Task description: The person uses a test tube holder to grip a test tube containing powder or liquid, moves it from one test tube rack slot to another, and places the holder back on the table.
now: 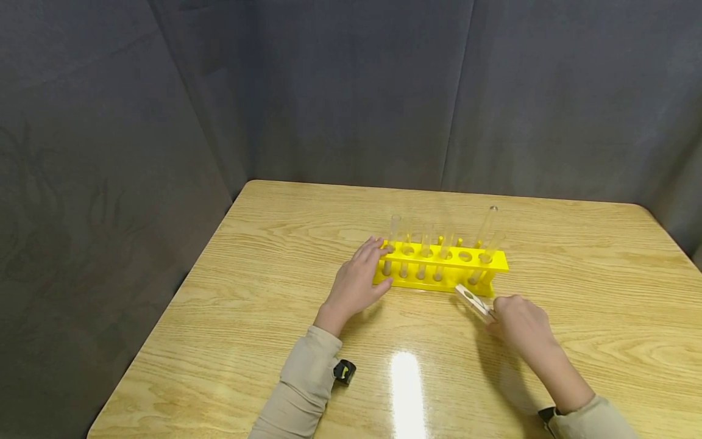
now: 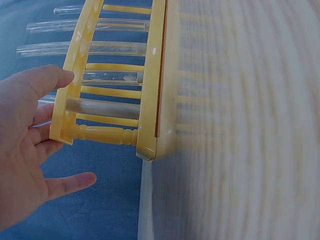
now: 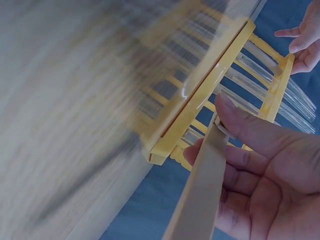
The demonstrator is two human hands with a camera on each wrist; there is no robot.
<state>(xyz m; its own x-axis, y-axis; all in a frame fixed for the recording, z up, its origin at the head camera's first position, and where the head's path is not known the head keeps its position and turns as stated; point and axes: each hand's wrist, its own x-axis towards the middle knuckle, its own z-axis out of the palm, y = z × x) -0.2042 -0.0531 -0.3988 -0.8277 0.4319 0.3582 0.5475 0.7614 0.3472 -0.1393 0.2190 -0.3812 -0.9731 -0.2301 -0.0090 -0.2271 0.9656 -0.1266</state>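
A yellow test tube rack [image 1: 499, 262] stands on the table, with several clear test tubes [image 1: 426, 241] in its holes. My left hand [image 1: 355, 280] grips its left end; in the left wrist view the thumb lies on the front of the top plate and other fingers reach behind it. In my right hand [image 1: 523, 323] is a wooden test tube holder [image 1: 470, 299], pinched between thumb and fingers. Its jaws point at the rack's front right side, with nothing visible between them. The fifth hole from the left has no tube.
One tube [image 1: 487, 224] stands rounded end up on a peg behind the rack's right part. Other yellow pegs [image 1: 459, 242] rise at the back. The wooden table [image 1: 247, 274] reaches to dark grey curtains [image 1: 351, 91] behind and at the sides.
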